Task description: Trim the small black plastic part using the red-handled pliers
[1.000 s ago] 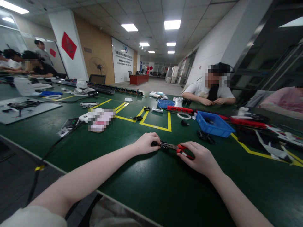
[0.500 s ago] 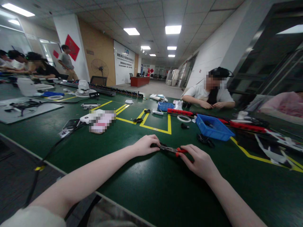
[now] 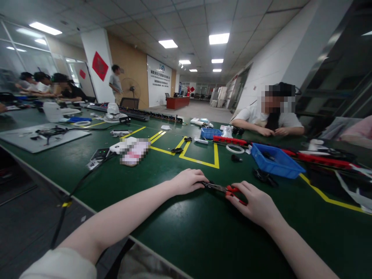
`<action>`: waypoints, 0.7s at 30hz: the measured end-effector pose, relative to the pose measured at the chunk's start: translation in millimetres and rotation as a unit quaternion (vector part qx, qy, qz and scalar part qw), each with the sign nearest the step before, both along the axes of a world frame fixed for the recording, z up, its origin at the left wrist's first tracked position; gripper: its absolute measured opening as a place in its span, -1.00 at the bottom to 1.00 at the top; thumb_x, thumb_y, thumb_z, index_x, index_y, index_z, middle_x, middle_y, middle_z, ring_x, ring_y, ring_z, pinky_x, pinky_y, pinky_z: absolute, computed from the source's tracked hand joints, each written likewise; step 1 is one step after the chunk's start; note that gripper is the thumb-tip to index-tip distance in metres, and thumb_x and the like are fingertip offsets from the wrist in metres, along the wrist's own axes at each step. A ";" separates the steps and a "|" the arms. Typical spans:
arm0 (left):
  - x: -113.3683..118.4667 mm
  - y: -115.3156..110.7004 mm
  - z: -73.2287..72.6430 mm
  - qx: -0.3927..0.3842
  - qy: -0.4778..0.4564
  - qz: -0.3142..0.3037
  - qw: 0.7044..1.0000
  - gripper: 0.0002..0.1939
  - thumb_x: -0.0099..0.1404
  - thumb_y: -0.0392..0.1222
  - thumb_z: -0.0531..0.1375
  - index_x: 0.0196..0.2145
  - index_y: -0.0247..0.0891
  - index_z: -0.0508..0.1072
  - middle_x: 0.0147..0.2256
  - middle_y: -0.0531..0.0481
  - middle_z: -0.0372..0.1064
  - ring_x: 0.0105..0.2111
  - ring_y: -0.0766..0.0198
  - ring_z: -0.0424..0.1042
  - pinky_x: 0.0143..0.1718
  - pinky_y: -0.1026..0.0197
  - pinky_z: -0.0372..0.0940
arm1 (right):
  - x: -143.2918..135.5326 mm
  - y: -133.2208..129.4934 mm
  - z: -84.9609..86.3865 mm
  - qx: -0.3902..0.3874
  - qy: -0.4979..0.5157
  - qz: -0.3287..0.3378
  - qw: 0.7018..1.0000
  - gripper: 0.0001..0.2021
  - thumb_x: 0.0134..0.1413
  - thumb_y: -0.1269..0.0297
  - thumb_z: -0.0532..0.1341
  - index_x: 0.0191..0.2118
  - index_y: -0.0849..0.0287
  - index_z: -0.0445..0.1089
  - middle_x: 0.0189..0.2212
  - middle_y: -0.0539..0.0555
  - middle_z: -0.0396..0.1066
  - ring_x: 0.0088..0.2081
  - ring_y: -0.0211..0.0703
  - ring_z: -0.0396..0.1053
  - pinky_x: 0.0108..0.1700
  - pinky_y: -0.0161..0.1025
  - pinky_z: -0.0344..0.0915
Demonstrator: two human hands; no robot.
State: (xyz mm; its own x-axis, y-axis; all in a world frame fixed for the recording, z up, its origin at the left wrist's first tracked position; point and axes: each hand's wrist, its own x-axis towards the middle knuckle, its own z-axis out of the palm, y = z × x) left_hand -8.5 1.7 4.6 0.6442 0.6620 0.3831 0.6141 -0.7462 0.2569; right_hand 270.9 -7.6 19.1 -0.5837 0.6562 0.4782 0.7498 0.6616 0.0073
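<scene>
My right hand (image 3: 255, 201) is closed around the red handles of a pair of pliers (image 3: 215, 187), thumb below and fingers above. The metal jaws point left and reach a small dark part (image 3: 205, 185) by my left fingertips. My left hand (image 3: 188, 181) pinches that part, most of which its fingers hide, so its kind cannot be made out. Whether the jaws grip it is too small to tell. Both hands are low over the green table (image 3: 174, 228), near its front edge.
A blue bin (image 3: 276, 164) stands right of my hands, with a black cable bundle (image 3: 264, 177) beside it. Beyond are a white ring (image 3: 235, 149), a smaller blue bin (image 3: 210, 133) and red strips (image 3: 228, 140). A phone (image 3: 135, 152) lies left. A co-worker (image 3: 269, 116) sits across the table.
The whole view has shifted, so the scene sits farther right and slightly lower. The handles appear spread a little wider in my right hand. My left hand still pinches the dark part.
</scene>
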 end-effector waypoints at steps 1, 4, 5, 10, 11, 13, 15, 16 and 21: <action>0.1 0.4 0.3 0.008 0.016 -0.001 1.000 -0.73 0.39 -0.17 0.14 0.02 -0.18 0.44 -0.05 -0.07 0.39 -0.09 0.15 0.43 -0.03 0.15 0.29 | 0.3 1.5 -1.2 0.004 -0.005 -0.001 1.000 -0.59 0.14 -0.10 0.12 -0.16 0.15 0.43 -0.28 0.16 0.46 -0.30 -0.04 0.46 -0.37 -0.19 0.39; 0.1 2.2 -0.4 0.023 0.046 0.002 0.999 -0.71 0.42 -0.15 0.10 0.05 -0.17 0.42 -0.03 -0.08 0.38 -0.09 0.16 0.44 -0.04 0.15 0.29 | 1.5 4.2 -4.0 0.010 -0.016 -0.003 1.000 -0.58 0.09 -0.12 0.16 -0.15 0.15 0.42 -0.27 0.16 0.45 -0.30 -0.04 0.45 -0.37 -0.19 0.39; 0.1 2.6 -0.8 0.026 0.052 0.003 0.998 -0.71 0.43 -0.15 0.09 0.06 -0.16 0.41 -0.03 -0.08 0.38 -0.10 0.16 0.44 -0.04 0.15 0.29 | 1.9 4.6 -4.4 0.013 -0.018 -0.003 1.000 -0.58 0.08 -0.12 0.17 -0.16 0.15 0.42 -0.27 0.16 0.45 -0.30 -0.05 0.45 -0.37 -0.19 0.39; 0.0 2.9 -0.9 0.036 0.071 0.005 0.997 -0.69 0.44 -0.14 0.07 0.08 -0.17 0.40 -0.03 -0.09 0.38 -0.11 0.16 0.44 -0.06 0.16 0.29 | 3.2 4.6 -4.6 0.044 -0.027 0.001 0.999 -0.57 0.08 -0.11 0.17 -0.17 0.17 0.43 -0.29 0.17 0.44 -0.30 -0.03 0.43 -0.36 -0.18 0.37; 0.0 2.8 -0.7 0.038 0.073 0.004 0.997 -0.69 0.44 -0.14 0.07 0.08 -0.18 0.40 -0.03 -0.09 0.38 -0.11 0.16 0.44 -0.06 0.16 0.29 | 3.4 4.7 -4.5 0.051 -0.029 0.003 0.998 -0.57 0.08 -0.11 0.16 -0.17 0.18 0.43 -0.29 0.17 0.44 -0.30 -0.03 0.43 -0.35 -0.17 0.37; -0.1 2.8 -0.5 0.037 0.077 0.002 0.996 -0.70 0.44 -0.14 0.07 0.07 -0.18 0.40 -0.03 -0.09 0.38 -0.11 0.16 0.44 -0.06 0.16 0.30 | 3.9 5.0 -4.7 0.063 -0.033 0.006 0.997 -0.57 0.09 -0.10 0.16 -0.16 0.19 0.42 -0.29 0.18 0.44 -0.29 -0.03 0.43 -0.33 -0.17 0.37; -0.3 2.7 -0.5 0.034 0.076 0.003 0.996 -0.70 0.43 -0.14 0.07 0.07 -0.17 0.40 -0.03 -0.09 0.37 -0.11 0.16 0.44 -0.06 0.17 0.30 | 4.4 5.4 -4.9 0.069 -0.035 0.005 0.997 -0.57 0.09 -0.09 0.16 -0.15 0.19 0.42 -0.28 0.18 0.44 -0.28 -0.02 0.42 -0.32 -0.16 0.37; -0.4 2.5 -0.5 0.032 0.075 0.004 0.997 -0.70 0.43 -0.14 0.07 0.07 -0.17 0.40 -0.03 -0.09 0.37 -0.11 0.16 0.43 -0.06 0.17 0.30 | 4.5 5.5 -5.0 0.070 -0.035 0.004 0.997 -0.57 0.08 -0.09 0.17 -0.15 0.19 0.42 -0.27 0.18 0.44 -0.28 -0.02 0.42 -0.32 -0.16 0.37; -0.9 0.8 -0.1 0.029 0.070 0.008 0.997 -0.70 0.45 -0.13 0.05 0.07 -0.16 0.40 -0.03 -0.08 0.36 -0.11 0.17 0.43 -0.06 0.17 0.30 | 3.9 4.0 -4.7 0.050 -0.024 0.001 0.998 -0.59 0.05 -0.07 0.20 -0.15 0.16 0.40 -0.25 0.16 0.44 -0.26 -0.02 0.43 -0.30 -0.15 0.38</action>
